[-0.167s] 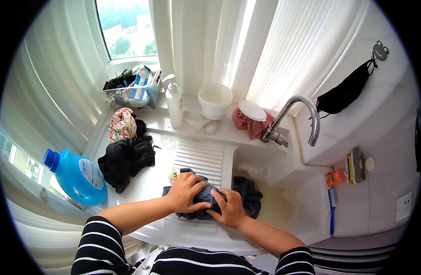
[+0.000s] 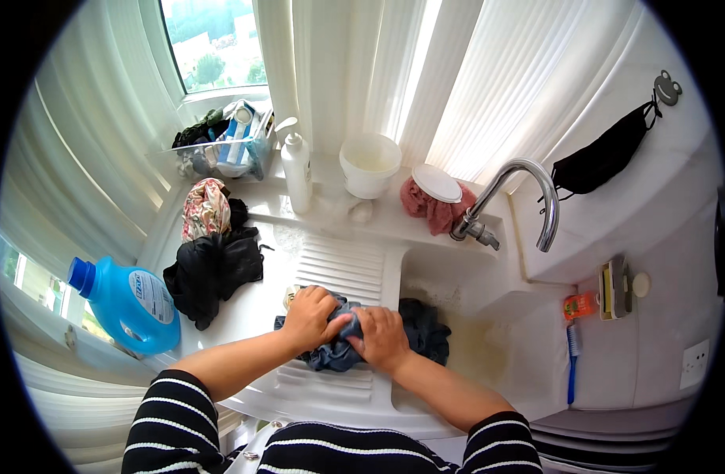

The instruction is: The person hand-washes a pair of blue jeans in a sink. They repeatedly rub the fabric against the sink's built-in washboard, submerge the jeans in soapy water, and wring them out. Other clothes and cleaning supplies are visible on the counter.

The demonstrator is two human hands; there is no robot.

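A wet dark blue garment [image 2: 335, 357], denim-like, lies bunched on the ribbed washboard [image 2: 343, 268] of the white sink. Its right end drapes over the ledge into the basin [image 2: 528, 347], where cloudy water stands. My left hand [image 2: 309, 317] grips the garment from the left, fingers curled. From the right, my right hand [image 2: 382, 338] clasps a fold of it, and the two hands nearly meet over the cloth. A small pale yellowish thing shows just beyond my left fingers; its kind I cannot make out.
Left stand a blue detergent jug [image 2: 133, 308] and black clothes [image 2: 212, 272] with a floral cloth [image 2: 205, 209]. Behind are a pump bottle [image 2: 297, 174], a white tub [image 2: 370, 167] and a pink cloth [image 2: 437, 213]. A curved faucet [image 2: 520, 167] overhangs the basin; a blue brush [image 2: 572, 363] lies right.
My hands have drawn closer together, and my right hand has turned, its fingers now curled into the cloth. The garment between them is bunched up more.
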